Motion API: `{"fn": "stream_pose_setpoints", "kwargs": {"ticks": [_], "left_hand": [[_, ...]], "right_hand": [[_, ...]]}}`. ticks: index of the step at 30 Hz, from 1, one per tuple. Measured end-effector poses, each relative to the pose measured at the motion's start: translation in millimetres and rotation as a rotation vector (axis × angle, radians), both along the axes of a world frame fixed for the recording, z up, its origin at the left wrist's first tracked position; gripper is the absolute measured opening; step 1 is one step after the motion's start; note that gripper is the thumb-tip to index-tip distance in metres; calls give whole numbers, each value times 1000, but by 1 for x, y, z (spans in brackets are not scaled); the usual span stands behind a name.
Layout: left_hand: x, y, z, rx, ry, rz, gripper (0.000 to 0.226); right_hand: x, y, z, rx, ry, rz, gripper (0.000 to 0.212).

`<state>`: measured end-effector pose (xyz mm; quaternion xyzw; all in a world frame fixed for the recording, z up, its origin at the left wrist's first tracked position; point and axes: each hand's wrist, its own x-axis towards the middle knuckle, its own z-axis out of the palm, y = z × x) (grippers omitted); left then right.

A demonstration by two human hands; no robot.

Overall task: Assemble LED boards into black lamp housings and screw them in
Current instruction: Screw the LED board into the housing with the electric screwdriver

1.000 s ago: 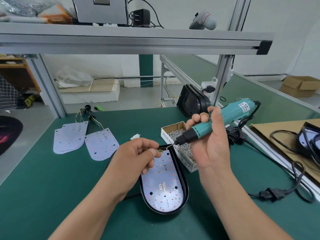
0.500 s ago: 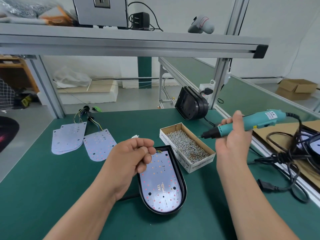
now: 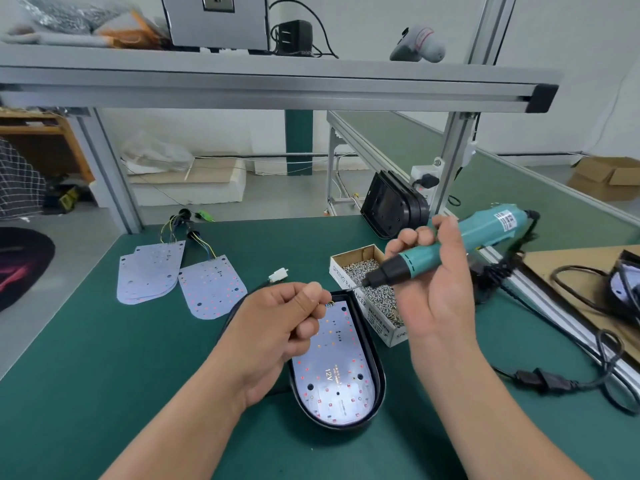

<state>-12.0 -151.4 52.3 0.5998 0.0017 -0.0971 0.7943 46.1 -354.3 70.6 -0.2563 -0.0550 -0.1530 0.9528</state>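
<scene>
A black, rounded-end plastic lamp housing (image 3: 379, 379) lies flat near the middle of the green-matted bench (image 3: 104, 358), closer to its near edge than its far one. Its open face is up, so the screw points can be reached from above. A white LED board (image 3: 332, 372), dotted with red diodes and marked 12V, is seated inside the rim, so the fastening step appears to be in hand.

The right hand (image 3: 440, 292) is wrapped firmly around the barrel of a teal electric screwdriver (image 3: 450, 247). It is held slanted, with the black nose and thin bit pointing down-left at the far end of the housing, probably to meet a hole there.

The left hand (image 3: 287, 327) hovers over that same far end, its fingers curled and its thumb pressed to the forefinger as if pinching something small. Whether a screw sits between them is too small to tell, and the hand covers part of the board.

An open cardboard box of small silver screws (image 3: 349, 261) stands just beside the right side of the housing, within easy reach of the bit.

Spare white LED boards with coloured wires (image 3: 211, 289) lie towards the bench's far left. A stack of further black housings (image 3: 394, 209) leans at the far edge by the right post, ready for later units.
</scene>
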Motion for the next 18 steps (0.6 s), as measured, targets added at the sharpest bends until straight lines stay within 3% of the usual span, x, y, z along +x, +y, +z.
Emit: {"fn": "stream_pose_setpoints", "kwargs": {"ticks": [18], "left_hand": [[0,0,-1,86,-33,-69,25]], "right_hand": [[-12,15,1,-39,-43,89,15]]}}
